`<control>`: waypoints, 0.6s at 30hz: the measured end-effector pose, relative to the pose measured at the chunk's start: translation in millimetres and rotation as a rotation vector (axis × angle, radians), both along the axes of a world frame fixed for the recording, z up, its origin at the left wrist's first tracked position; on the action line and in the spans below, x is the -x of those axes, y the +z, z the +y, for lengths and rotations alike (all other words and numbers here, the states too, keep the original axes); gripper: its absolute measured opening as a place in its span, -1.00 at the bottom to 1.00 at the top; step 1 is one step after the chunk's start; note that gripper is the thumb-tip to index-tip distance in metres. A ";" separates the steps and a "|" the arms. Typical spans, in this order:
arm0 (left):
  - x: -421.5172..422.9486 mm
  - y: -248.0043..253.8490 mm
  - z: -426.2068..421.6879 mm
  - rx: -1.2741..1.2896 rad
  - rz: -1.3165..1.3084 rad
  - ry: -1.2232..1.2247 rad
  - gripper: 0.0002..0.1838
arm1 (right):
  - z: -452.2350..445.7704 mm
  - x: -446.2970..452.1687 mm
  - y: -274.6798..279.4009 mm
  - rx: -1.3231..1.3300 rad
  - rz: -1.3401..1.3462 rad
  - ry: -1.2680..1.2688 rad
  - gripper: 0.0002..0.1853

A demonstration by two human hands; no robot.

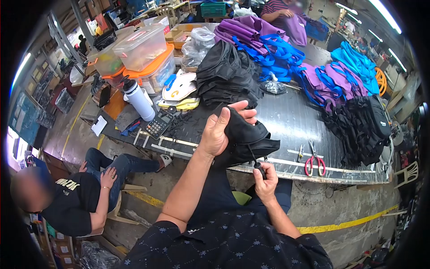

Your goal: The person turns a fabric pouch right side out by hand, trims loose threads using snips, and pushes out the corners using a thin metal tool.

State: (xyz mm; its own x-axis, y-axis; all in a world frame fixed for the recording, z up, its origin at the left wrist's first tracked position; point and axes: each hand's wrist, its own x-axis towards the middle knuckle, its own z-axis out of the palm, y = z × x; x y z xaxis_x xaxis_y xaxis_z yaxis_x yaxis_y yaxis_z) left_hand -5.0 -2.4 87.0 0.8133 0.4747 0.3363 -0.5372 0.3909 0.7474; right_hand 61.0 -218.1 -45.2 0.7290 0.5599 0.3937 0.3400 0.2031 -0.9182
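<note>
A small black fabric pouch [248, 133] hangs over the table's near edge. My left hand [217, 134] grips it, thumb on the near side and fingers curling out behind the cloth. From the pouch a thin black cord [251, 153] runs down to a small dark piece at its end. My right hand [267, 181] pinches that end between thumb and fingers, below the pouch; the exact kind of the small piece is hard to see. Right of the pouch, on the table, lie red-handled scissors [315, 161] and small thread snips [300, 154].
Black bags [230, 74] are piled behind my left hand, with a black backpack [363, 130] at right. Purple cloth with blue straps [273, 49] lies farther back. A bottle [139, 101] and calculator [159, 124] stand left. A seated person [67, 197] is at left.
</note>
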 end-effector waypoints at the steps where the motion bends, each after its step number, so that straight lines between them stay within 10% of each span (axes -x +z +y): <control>1: 0.3 -1.5 0.4 0.007 0.003 -0.003 -0.27 | 0.1 -1.0 -1.9 0.003 -0.044 -0.023 -0.79; 18: -3.1 -1.2 11.3 0.125 -0.061 0.121 -0.33 | 20.8 -24.7 26.5 -0.031 -0.452 -0.178 -0.70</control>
